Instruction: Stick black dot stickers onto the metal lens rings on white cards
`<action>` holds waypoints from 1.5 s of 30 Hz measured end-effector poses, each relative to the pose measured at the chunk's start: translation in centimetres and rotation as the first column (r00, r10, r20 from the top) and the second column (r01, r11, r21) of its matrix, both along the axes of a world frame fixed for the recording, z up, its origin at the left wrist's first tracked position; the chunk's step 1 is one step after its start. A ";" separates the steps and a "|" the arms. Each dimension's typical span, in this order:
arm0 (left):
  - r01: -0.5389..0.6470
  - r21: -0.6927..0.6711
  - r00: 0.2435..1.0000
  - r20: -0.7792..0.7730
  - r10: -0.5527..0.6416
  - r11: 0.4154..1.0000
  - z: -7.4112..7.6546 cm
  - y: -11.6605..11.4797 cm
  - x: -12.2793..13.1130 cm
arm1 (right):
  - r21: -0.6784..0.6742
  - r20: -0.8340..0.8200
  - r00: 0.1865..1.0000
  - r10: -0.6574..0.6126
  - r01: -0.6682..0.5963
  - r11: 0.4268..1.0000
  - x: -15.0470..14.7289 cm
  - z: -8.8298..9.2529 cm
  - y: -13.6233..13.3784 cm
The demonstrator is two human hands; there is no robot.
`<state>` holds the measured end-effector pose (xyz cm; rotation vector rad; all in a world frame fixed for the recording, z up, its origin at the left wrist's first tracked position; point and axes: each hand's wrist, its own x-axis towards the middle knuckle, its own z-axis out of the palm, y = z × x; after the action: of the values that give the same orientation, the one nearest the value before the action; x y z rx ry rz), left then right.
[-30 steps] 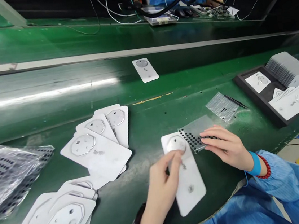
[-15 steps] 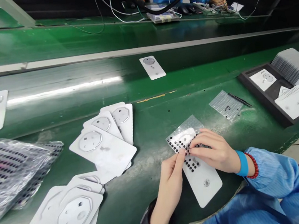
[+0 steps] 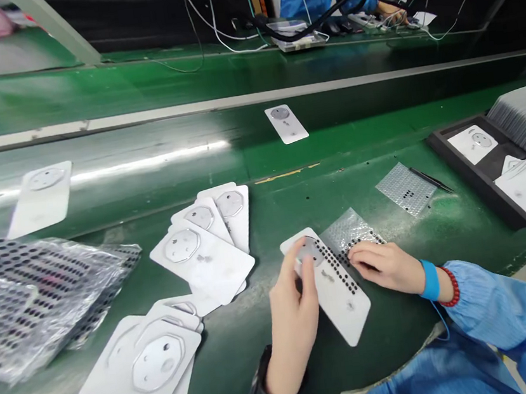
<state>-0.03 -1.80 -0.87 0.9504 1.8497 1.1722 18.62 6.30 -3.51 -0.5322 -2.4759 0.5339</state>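
A white rectangular panel (image 3: 345, 308) with a round grey recess lies on the green table in front of me. My left hand (image 3: 294, 311) is over its upper left side, thumb and forefinger apart with nothing between them. A clear sheet of black dot stickers (image 3: 343, 228) overlaps the panel's right side, several rows of dots lying across the white surface. My right hand (image 3: 386, 265) pinches this sheet near its middle, fingertips together; the pinched spot is partly hidden by the fingers.
Loose white panels (image 3: 204, 265) lie to the left, beside a plastic bag of dotted sheets (image 3: 50, 300). Right of my hands are another dot sheet (image 3: 406, 189), black tweezers (image 3: 431, 179) and a dark tray (image 3: 469, 181) with panels. Across the bench, a co-worker's hand (image 3: 391, 12) is among cables.
My left hand has come off the sticker sheet, its fingers spreading. The white panel now sits further left relative to the sheet. My right hand still pinches the sheet.
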 end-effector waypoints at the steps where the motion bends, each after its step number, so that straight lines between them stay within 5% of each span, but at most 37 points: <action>1: -0.065 0.036 0.996 -0.061 0.067 0.997 0.1 -0.1 -0.3 | -0.110 0.006 1.000 0.000 0.001 0.994 0.4 0.0 0.2; 4: -0.152 0.087 0.988 -0.012 0.154 0.984 0.2 -0.4 -0.4 | -0.309 -0.058 0.996 -0.067 0.046 0.950 0.8 1.1 0.5; 7: -0.057 0.059 0.992 0.117 0.050 0.997 0.4 -0.4 0.3 | -0.318 -0.190 0.968 -0.162 0.095 0.943 -0.8 3.3 0.2; 10: 0.056 0.076 0.979 0.191 -0.069 0.996 0.8 -0.5 0.9 | -0.183 -0.305 0.946 -0.111 0.056 0.981 -3.1 4.6 -0.2; 14: 0.083 0.145 0.956 0.269 -0.120 0.986 1.1 -1.1 1.2 | 0.016 -0.293 0.955 -0.049 0.056 0.998 -4.6 4.3 -0.6; 20: 0.130 0.183 0.971 0.174 -0.163 0.974 1.1 -1.4 1.2 | 0.115 -0.285 0.957 -0.056 0.093 0.989 -4.2 3.7 -1.0; 27: 0.109 0.191 0.977 0.158 -0.140 0.975 1.2 -1.3 1.3 | 0.390 -0.180 0.984 0.006 0.065 0.919 -3.6 3.5 -1.4; 32: 0.073 0.201 0.981 0.160 -0.106 0.977 1.2 -1.3 1.1 | 0.104 -0.225 0.973 0.057 -0.034 0.994 -2.9 3.7 -1.3; 40: -0.026 0.279 0.999 -0.018 0.032 0.960 0.4 -1.6 0.9 | -0.070 -0.295 0.952 -0.079 0.060 0.996 -3.3 3.3 -1.8; 45: 0.032 0.286 0.999 0.029 -0.042 0.958 0.3 -1.5 1.0 | -0.225 -0.353 0.924 -0.145 0.067 0.972 -3.4 3.4 -2.0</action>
<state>0.96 -3.33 -0.55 1.1105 1.6551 1.4505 15.27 4.31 -0.07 -0.5856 -2.0342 0.7800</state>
